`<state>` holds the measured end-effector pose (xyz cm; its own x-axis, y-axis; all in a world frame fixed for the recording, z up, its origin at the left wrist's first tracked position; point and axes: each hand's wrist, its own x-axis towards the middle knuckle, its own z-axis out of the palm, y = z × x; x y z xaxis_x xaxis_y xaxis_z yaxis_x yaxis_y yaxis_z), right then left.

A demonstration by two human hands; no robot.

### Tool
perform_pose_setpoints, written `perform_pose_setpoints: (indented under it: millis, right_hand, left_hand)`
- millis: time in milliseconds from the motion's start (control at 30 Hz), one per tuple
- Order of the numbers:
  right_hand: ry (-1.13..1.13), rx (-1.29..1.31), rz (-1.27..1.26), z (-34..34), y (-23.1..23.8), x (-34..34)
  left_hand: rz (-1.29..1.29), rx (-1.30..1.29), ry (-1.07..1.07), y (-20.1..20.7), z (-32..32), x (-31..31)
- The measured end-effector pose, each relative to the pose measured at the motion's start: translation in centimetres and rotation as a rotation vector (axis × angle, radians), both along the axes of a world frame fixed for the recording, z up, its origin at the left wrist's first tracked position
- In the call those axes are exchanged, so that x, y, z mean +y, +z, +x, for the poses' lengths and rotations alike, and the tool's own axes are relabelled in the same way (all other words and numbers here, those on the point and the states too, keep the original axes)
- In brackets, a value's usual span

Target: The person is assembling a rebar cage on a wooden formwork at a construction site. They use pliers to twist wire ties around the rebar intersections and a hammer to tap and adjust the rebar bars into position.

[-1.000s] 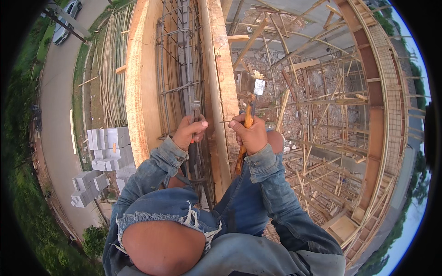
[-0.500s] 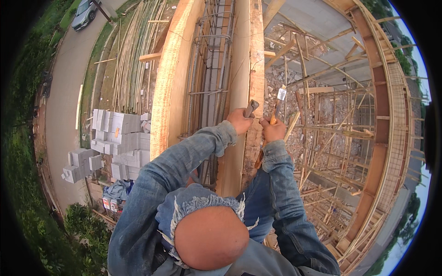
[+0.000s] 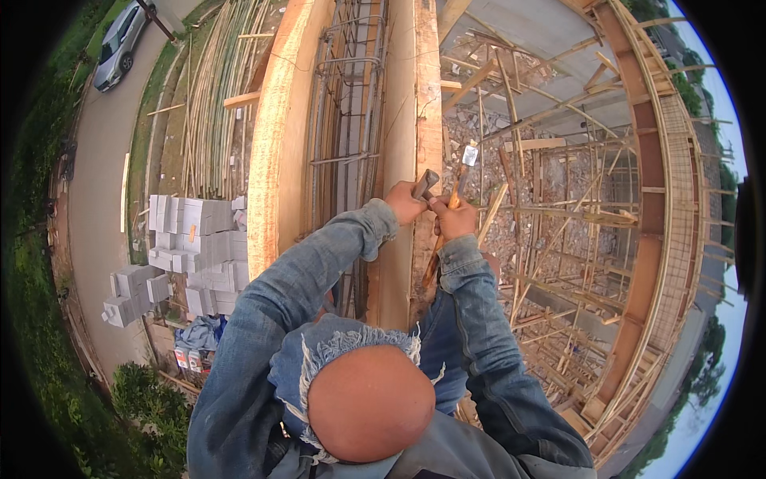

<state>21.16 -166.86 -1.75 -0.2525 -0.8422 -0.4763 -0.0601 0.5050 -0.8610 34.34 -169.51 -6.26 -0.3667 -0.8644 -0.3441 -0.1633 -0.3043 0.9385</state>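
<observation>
My left hand (image 3: 405,203) is closed around a short, dark brown metal-looking piece (image 3: 425,184) above the right-hand formwork board (image 3: 428,96). Its exact kind does not show. Just to the right, my right hand (image 3: 456,219) grips a hammer (image 3: 456,194) by its orange-brown wooden handle. The silvery hammer head points away from me, and the handle's lower end slants down beside the board. Right thumb and fingertips meet the near end of the brown piece, by the left fingers. Whether something small sits between them I cannot make out.
A rebar cage (image 3: 345,104) runs inside the formwork, beside the left board (image 3: 277,120). Below right lie timber props (image 3: 574,215) and rubble, a long drop. At left are grey blocks (image 3: 191,231), bamboo poles (image 3: 219,96) and a car (image 3: 121,46) on the road.
The right hand has come closer to the left, its fingers now at the brown piece. The view has shifted slightly, and the car has moved nearer along the road.
</observation>
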Motion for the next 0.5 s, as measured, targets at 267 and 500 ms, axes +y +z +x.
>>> perform_pose_setpoints:
  millis: [267,500]
  right_hand:
    - [-0.092,-0.202,0.107,-1.1,1.2,-0.1]
    - [0.252,-0.143,-0.156,-4.9,5.3,4.5]
  left_hand:
    - [-0.127,-0.061,0.062,-0.3,-0.4,0.8]
    - [-0.089,-0.012,0.128,-0.1,-0.7,1.5]
